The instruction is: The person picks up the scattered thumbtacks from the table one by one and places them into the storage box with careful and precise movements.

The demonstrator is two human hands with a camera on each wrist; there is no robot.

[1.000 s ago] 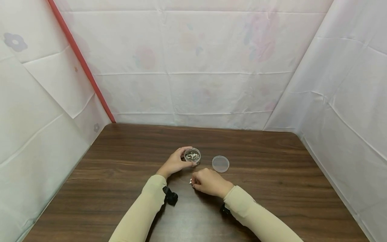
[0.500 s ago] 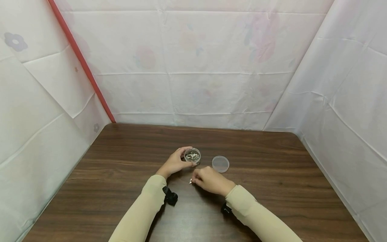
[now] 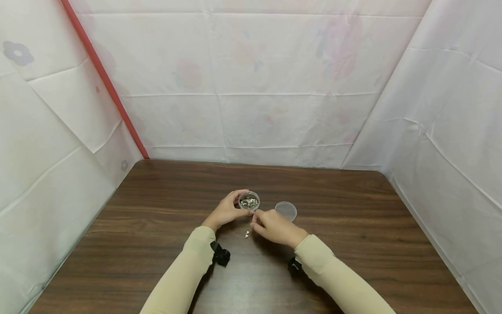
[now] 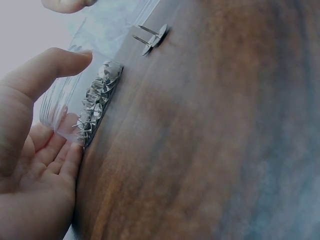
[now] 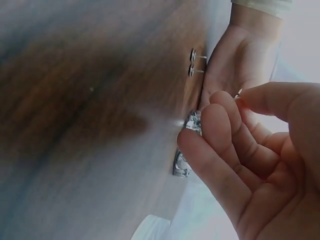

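A clear round jar stands on the table, partly filled with silver thumbtacks. My left hand holds it from the left, fingers behind and thumb along the near side. At the jar's near right edge, my right hand pinches a small metal thumbtack between thumb and forefinger; most of the tack is hidden by the fingertips. Two thumbtacks lie side by side on the wood with their pins up, just in front of the jar and left of my right hand.
A translucent round lid lies flat to the right of the jar, just beyond my right hand. The brown wooden table is bordered by white floral sheets at the back and sides.
My right hand has moved away from the two thumbtacks on the table, forward to the jar's near edge. My left hand and the jar have stayed in place.
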